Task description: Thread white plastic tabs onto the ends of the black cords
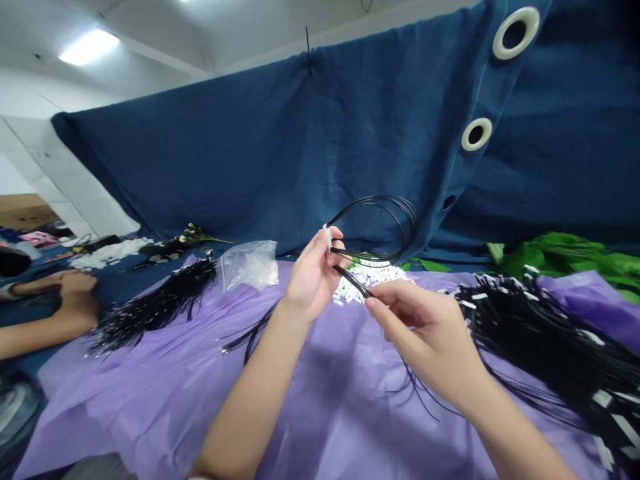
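Note:
My left hand (315, 277) is closed, its fingers pinching a bundle of thin black wires (407, 217) by a small white plastic piece (327, 235). From there the wires bow out to the right in a wide loop and come back to the fingers. My right hand (425, 327) pinches the black strands just below, between thumb and fingers. Loose wire ends hang under the right hand, and more strands show behind my left forearm. Beyond the hands, a heap of small white plastic pieces (376, 272) lies on the purple sheet (340, 387).
To the right is a big pile of black wires (535, 333) with white pieces. Another wire bundle (165, 300) and a clear plastic bag (250, 263) lie left. Green sheeting (565, 257) sits behind. A blue curtain (250, 153) hangs across. Another person's hands (75, 293) rest far left.

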Available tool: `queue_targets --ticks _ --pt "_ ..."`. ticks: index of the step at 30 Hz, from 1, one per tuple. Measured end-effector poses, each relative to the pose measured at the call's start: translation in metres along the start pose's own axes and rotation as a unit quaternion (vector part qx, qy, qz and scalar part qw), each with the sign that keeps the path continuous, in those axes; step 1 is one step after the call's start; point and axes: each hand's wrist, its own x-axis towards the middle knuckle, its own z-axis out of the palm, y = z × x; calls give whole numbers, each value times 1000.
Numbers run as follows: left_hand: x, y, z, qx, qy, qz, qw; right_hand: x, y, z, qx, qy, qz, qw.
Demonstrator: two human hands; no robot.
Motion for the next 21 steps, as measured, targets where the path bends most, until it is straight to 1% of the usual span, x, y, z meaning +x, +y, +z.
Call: queue_targets --ticks 3,5,7,11,14,16,19,21 --pt "3 -5 -5 15 -26 30 999 0 -3 -5 -68 34 -53 996" --pt "3 -7 -7 21 -36 32 999 0 -4 -9 -108 48 -88 989" --pt "2 -8 -9 42 -36 37 998 -1 -4 -11 -138 46 -119 982" --pt "2 -8 -11 77 -31 76 994 -5 -3 -10 -188 26 -166 968" --pt "3 -10 -12 84 -37 84 992 -9 -4 -8 -214 25 -175 961" --pt "4 -12 -13 83 -40 88 992 -10 -8 -8 -211 21 -172 962" --pt "5 -14 -13 64 -42 90 993 -10 -14 -11 -156 -7 -151 976" --pt "5 -15 -12 45 -45 79 995 -8 -17 -14 -105 -24 -118 987"
